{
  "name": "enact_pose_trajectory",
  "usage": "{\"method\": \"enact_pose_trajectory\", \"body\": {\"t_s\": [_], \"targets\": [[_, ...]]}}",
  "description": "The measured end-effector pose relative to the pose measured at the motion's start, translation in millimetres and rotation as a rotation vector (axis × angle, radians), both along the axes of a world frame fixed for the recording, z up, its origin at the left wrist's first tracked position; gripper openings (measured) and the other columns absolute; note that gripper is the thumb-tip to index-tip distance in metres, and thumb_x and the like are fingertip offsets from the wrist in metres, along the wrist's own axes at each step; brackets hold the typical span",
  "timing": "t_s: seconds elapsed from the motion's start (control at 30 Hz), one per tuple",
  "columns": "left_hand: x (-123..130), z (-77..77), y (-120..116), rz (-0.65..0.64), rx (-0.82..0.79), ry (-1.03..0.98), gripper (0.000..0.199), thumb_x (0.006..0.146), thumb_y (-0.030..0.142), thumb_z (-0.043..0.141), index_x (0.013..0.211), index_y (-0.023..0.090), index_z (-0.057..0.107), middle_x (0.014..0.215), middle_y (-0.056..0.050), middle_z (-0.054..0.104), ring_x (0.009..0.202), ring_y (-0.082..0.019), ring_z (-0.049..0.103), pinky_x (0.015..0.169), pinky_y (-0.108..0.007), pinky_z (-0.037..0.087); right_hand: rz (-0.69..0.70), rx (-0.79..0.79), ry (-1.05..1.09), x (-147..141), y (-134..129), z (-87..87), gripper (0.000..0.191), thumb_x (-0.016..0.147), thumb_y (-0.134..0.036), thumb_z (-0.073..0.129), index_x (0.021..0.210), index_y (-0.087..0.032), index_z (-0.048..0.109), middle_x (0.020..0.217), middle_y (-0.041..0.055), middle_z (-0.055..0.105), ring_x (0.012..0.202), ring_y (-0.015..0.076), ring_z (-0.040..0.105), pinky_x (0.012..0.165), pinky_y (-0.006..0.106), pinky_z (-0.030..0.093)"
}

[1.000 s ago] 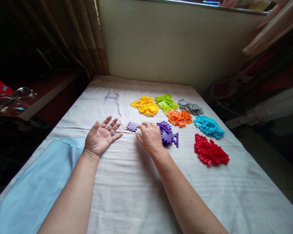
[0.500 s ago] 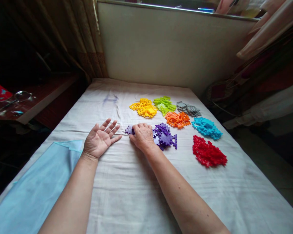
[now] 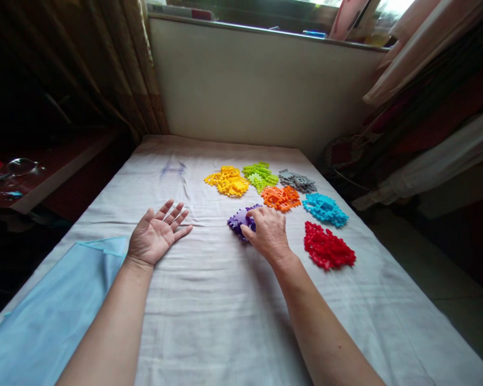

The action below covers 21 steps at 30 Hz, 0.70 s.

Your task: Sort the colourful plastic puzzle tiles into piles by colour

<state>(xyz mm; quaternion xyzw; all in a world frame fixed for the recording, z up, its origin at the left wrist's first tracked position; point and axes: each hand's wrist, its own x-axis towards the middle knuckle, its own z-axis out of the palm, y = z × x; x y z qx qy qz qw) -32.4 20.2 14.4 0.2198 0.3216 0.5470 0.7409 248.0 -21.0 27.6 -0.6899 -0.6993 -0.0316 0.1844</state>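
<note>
My right hand is over the purple pile of interlocking plastic pieces, thumb and fingers curled on a flat purple piece at its top. The hand hides the right part of that pile. My left hand rests palm up on the sheet, left of the purple pile, fingers spread and holding nothing. Behind the purple pile lie a yellow pile, a lime green pile and an orange pile of similar pieces.
Grey, blue and red piles lie to the right on the pale sheet. A light blue cloth covers the left front. Glasses sit on a dark side table. A low wall stands behind.
My right hand has moved right, from the left side of the purple pile to over it, and the purple piece at its fingertips went along. My left hand stays spread; the view has shifted slightly.
</note>
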Motion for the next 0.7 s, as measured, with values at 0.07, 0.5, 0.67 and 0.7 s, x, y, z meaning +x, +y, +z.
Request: {"method": "enact_pose_trajectory", "body": {"t_s": [0.07,0.5,0.67,0.7], "targets": [[0,0.6,0,0.008,-0.001,0.005,0.035,0.086,0.045,0.060,0.112,0.023,0.066,0.128,-0.012,0.064,0.129,-0.034,0.053,0.101,-0.067,0.044,-0.011,0.043,0.033,10,-5,-7.1,0.021,0.083,-0.035,0.067,0.099,-0.022,0.069,0.108,0.0098,0.069,0.104,0.0280,0.055,0.091,0.042,0.035],[5,4.7,2,0.125,-0.070,0.017,0.025,0.094,0.030,0.048,0.105,0.017,0.066,0.117,-0.015,0.067,0.114,-0.028,0.064,0.089,-0.048,0.058,-0.217,0.450,0.139,108,-62,-45.1,0.027,0.089,-0.036,0.051,0.101,-0.022,0.071,0.118,0.0108,0.067,0.108,0.0261,0.058,0.096,0.042,0.043],[6,6.0,-1,0.171,-0.075,0.011,0.023,0.094,0.027,0.047,0.103,0.017,0.066,0.115,-0.014,0.067,0.109,-0.025,0.067,0.090,-0.046,0.057,-0.464,0.492,0.377,178,-70,-49.1,0.039,0.085,-0.043,0.045,0.100,-0.017,0.071,0.108,0.0143,0.071,0.103,0.0275,0.062,0.095,0.043,0.047],[6,6.2,-2,0.176,-0.073,0.008,0.023,0.094,0.026,0.047,0.102,0.017,0.066,0.114,-0.013,0.067,0.108,-0.025,0.067,0.090,-0.046,0.058,-0.541,0.450,0.433,189,-70,-50.0,0.042,0.084,-0.043,0.044,0.101,-0.016,0.071,0.106,0.0152,0.071,0.100,0.0278,0.063,0.092,0.042,0.049]]}}
